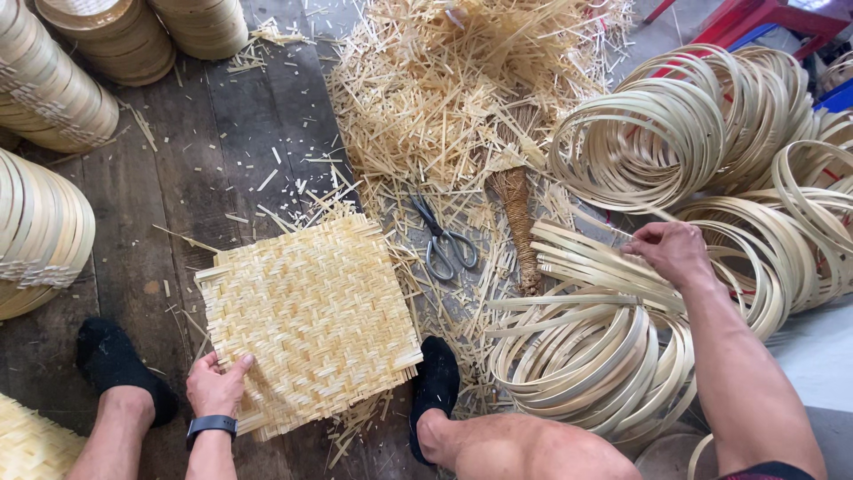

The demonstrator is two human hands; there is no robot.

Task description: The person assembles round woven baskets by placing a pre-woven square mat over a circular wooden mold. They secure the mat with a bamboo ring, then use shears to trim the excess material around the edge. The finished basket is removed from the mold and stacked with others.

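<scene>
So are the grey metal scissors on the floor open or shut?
Shut. The grey metal scissors lie flat among the bamboo offcuts, blades together in one point and the two handle loops side by side.
</scene>
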